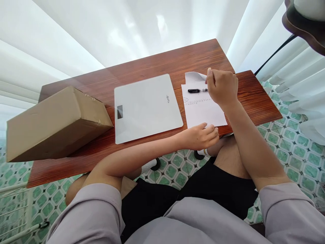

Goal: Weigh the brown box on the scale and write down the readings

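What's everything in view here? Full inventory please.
table: 1, reddish-brown wood, centre of view
box: 1, brown cardboard, taped, left end of table
scale: 1, white, flat, middle of table, small dark display on its left side
paper: 1 sheet seen, white with printed lines, right part of table, far corner curled up
pen: 1, black, lying on the paper
curtain: white, behind table
floor: green patterned tiles
left hand: on near edge of paper
right hand: closed at paper's far corner, beside pen tip
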A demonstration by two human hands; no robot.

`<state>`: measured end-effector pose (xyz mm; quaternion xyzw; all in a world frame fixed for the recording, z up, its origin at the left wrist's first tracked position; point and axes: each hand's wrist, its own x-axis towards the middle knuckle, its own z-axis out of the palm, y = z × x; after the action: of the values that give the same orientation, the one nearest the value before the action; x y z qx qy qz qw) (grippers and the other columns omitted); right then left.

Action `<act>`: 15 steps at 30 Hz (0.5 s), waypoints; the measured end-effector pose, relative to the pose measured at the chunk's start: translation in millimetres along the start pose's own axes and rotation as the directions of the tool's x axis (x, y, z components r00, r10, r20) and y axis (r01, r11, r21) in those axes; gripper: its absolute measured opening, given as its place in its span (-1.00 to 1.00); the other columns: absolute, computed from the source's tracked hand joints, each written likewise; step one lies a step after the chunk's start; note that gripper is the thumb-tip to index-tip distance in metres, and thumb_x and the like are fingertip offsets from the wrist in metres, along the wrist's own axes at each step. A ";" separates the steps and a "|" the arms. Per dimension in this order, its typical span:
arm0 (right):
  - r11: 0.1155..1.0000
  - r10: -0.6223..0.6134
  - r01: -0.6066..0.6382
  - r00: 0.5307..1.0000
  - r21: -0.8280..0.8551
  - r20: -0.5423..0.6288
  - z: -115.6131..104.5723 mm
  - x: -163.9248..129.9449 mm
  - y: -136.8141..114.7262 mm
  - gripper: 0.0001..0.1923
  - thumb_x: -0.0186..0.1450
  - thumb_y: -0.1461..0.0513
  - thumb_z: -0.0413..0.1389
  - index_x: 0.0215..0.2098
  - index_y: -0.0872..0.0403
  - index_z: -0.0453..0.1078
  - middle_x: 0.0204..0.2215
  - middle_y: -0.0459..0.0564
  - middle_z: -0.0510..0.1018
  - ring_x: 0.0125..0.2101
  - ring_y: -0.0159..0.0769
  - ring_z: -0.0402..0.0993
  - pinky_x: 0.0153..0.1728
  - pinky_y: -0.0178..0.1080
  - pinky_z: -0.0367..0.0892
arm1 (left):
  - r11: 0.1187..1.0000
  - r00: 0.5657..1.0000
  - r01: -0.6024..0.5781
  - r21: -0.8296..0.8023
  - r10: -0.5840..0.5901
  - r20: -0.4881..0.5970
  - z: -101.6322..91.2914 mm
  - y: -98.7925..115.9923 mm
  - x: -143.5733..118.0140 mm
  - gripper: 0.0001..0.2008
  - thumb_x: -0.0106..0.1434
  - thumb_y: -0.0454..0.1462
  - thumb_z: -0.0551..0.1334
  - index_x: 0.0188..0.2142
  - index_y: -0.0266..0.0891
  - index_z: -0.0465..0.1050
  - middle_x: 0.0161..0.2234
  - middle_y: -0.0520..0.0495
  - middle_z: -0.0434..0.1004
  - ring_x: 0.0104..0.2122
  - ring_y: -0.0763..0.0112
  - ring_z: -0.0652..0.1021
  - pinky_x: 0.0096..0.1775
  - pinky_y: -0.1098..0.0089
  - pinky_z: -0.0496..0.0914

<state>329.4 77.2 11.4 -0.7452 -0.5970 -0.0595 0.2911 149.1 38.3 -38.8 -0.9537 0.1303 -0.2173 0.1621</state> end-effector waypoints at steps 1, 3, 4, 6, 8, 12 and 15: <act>1.000 0.005 -0.005 1.000 0.001 0.003 1.0 0.3 -2.1 -0.47 0.56 0.13 -0.22 -0.45 0.04 0.41 -0.52 0.05 0.46 -0.42 -0.11 0.42 -0.32 -0.10 0.23 | 1.000 0.999 -0.019 0.022 0.020 -0.027 -1.9 0.6 -0.1 -0.76 0.44 -0.37 0.07 -0.06 -0.36 0.51 -0.04 -0.25 0.57 -0.10 0.21 0.54 -0.17 0.28 0.37; 1.000 0.009 -0.009 1.000 0.009 0.020 3.8 0.5 -3.3 -0.46 0.56 0.14 -0.24 -0.44 0.06 0.42 -0.49 0.07 0.47 -0.40 -0.09 0.44 -0.30 -0.09 0.21 | 0.999 0.998 -0.033 0.018 0.034 -0.048 -8.5 0.7 -0.6 -0.74 0.44 -0.35 0.08 -0.04 -0.34 0.52 -0.07 -0.24 0.58 -0.12 0.21 0.55 -0.16 0.27 0.38; 1.000 0.008 -0.009 1.000 0.021 0.027 5.3 0.4 -3.1 -0.47 0.56 0.14 -0.24 -0.42 0.06 0.42 -0.48 0.07 0.47 -0.39 -0.09 0.45 -0.29 -0.09 0.21 | 1.000 0.999 -0.028 0.006 0.028 -0.047 -13.1 -0.1 -1.2 -0.73 0.45 -0.33 0.06 -0.03 -0.33 0.52 -0.07 -0.22 0.58 -0.13 0.23 0.55 -0.17 0.28 0.39; 0.999 -0.005 0.004 1.000 0.055 0.030 8.4 -0.2 -2.1 -0.50 0.57 0.15 -0.23 -0.39 0.06 0.41 -0.45 0.08 0.49 -0.38 -0.09 0.46 -0.27 -0.09 0.21 | 1.000 0.999 -0.003 0.003 0.004 -0.049 -25.0 -3.5 -3.8 -0.71 0.46 -0.30 0.04 -0.02 -0.29 0.52 -0.08 -0.19 0.59 -0.16 0.26 0.55 -0.18 0.30 0.40; 0.996 -0.039 0.036 0.999 0.077 0.030 11.9 -0.9 -1.1 -0.52 0.56 0.17 -0.24 -0.36 0.07 0.41 -0.44 0.09 0.50 -0.37 -0.09 0.46 -0.26 -0.09 0.20 | 0.999 0.996 0.025 0.040 -0.021 -0.087 -39.9 -9.3 -9.2 -0.72 0.47 -0.28 0.06 -0.02 -0.28 0.52 -0.10 -0.16 0.60 -0.16 0.28 0.56 -0.16 0.31 0.42; 0.989 -0.120 0.119 0.993 0.083 0.012 20.2 -1.5 -0.1 -0.55 0.54 0.19 -0.25 -0.33 0.07 0.40 -0.44 0.09 0.51 -0.39 -0.10 0.43 -0.28 -0.10 0.21 | 0.985 0.981 0.123 0.117 -0.103 -0.165 -76.3 -24.1 -31.4 -0.76 0.44 -0.25 0.14 -0.04 -0.31 0.52 -0.10 -0.15 0.61 -0.13 0.26 0.57 -0.09 0.30 0.46; 0.984 -0.149 0.148 0.989 0.097 0.003 27.1 -1.7 -0.8 -0.58 0.52 0.18 -0.26 -0.34 0.04 0.36 -0.44 0.09 0.50 -0.38 -0.08 0.43 -0.28 -0.08 0.22 | 0.955 0.969 0.226 0.190 -0.200 -0.143 -105.2 -34.1 -58.2 -0.73 0.42 -0.29 0.11 0.02 -0.30 0.49 -0.07 -0.12 0.62 -0.11 0.28 0.58 -0.08 0.31 0.48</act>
<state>321.1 89.6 -11.4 -0.6840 -0.6545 -0.0485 0.3185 56.3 61.4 41.7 -0.9252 0.0132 -0.3038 0.2270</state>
